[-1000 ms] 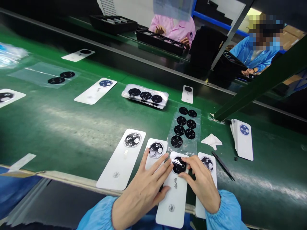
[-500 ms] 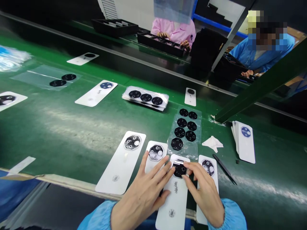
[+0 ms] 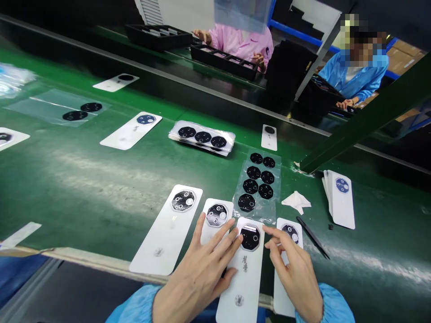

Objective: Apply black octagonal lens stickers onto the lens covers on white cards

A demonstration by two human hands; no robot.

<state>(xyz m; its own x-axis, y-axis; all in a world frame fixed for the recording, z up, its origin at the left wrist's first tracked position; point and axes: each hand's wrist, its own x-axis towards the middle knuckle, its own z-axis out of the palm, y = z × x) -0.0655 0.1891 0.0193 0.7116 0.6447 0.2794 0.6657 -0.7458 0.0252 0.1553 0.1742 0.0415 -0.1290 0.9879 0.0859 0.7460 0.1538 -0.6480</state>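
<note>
A white phone-back-shaped panel (image 3: 247, 287) with dark lettering lies in front of me, overhanging the bench edge. Near its top sits a black octagonal sticker (image 3: 249, 240) with small ring marks. My left hand (image 3: 202, 269) is spread out, its fingertips at the panel's left edge and over a neighbouring panel (image 3: 217, 233). To the right of the sticker, my right hand (image 3: 296, 267) has its fingers apart and holds nothing; it partly covers another white panel (image 3: 284, 291). A further white panel (image 3: 164, 237) lies left of my left hand.
Clear sheets of black octagonal stickers (image 3: 257, 181) lie beyond the panels. Black tweezers (image 3: 313, 237), a crumpled white paper (image 3: 296, 202) and a panel stack (image 3: 341, 199) are on the right. A sticker bundle (image 3: 202, 137) lies farther back. Two people sit across, beyond a green post (image 3: 363, 112).
My right fingers have come off the sticker and moved a little right, uncovering it. My left hand stays in place. Across the bench, the pink-sleeved person's hand has moved left.
</note>
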